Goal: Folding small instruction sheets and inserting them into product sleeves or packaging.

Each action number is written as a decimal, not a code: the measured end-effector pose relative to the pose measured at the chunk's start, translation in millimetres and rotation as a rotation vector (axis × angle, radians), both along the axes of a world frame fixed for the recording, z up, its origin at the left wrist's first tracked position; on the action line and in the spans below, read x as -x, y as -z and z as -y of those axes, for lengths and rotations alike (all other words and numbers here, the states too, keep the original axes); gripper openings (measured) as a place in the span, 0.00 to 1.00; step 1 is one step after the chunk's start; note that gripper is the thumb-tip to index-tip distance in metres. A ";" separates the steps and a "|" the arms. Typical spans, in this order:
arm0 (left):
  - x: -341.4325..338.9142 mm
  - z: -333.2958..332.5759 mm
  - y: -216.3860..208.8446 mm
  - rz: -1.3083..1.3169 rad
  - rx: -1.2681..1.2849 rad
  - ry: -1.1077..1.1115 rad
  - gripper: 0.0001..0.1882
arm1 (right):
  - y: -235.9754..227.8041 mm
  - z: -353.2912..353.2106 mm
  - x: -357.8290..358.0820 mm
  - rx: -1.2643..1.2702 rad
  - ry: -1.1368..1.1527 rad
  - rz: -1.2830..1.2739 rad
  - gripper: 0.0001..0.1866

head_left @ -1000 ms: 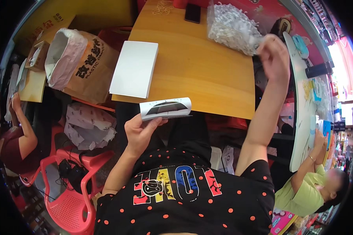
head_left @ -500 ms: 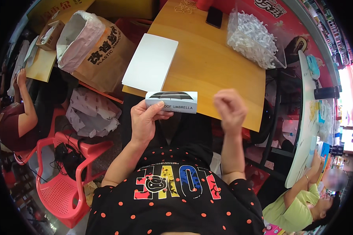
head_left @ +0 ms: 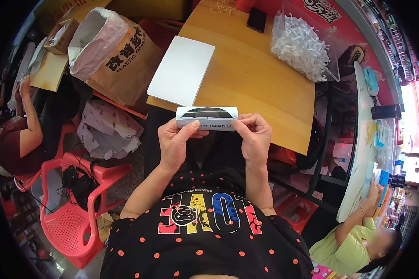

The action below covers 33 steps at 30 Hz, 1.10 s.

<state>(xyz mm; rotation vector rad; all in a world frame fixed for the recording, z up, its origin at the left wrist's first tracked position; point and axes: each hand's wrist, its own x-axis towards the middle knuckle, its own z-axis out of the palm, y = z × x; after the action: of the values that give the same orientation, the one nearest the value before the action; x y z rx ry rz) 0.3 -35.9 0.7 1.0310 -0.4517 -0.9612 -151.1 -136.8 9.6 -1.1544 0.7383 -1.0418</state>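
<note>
A pale blue-grey printed card with an umbrella picture is bent over into a curved fold in front of my body, near the table's front edge. My left hand grips its left end, thumb pressed on the printed face and fingers behind. At the right end my right hand pinches the card between thumb and curled fingers. The card's underside is hidden by my fingers. Just beyond it lies a stack of white sheets on the wooden table.
A clear bin of white paper strips and a dark phone are at the table's far side. To the left stand a big brown paper sack and a red plastic chair. Other people sit at both sides.
My right hand has come in from the right and taken hold of the card's right end. My left hand keeps its hold, and the card has shifted slightly right.
</note>
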 end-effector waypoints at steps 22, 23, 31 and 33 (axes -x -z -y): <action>15.5 9.5 2.7 0.199 -0.134 -0.023 0.07 | 8.3 -13.3 -14.3 -0.311 -0.159 0.081 0.08; 13.6 9.1 5.0 0.185 -0.128 0.002 0.07 | 7.9 -12.7 -13.2 -0.322 -0.158 0.080 0.08; -27.3 -11.7 18.2 -0.164 -0.139 0.258 0.17 | 1.8 1.6 11.2 -0.362 -0.349 -0.169 0.05; -37.5 -19.4 14.8 -0.122 -0.233 0.302 0.14 | 14.5 4.7 15.2 -0.188 -0.353 -0.305 0.07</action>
<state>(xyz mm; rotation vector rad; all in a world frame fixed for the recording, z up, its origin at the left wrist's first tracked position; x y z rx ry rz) 37.8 -16.5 -14.2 1.1245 -0.4073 -1.3638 -166.3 -141.5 -5.0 -1.2379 0.8148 -0.4966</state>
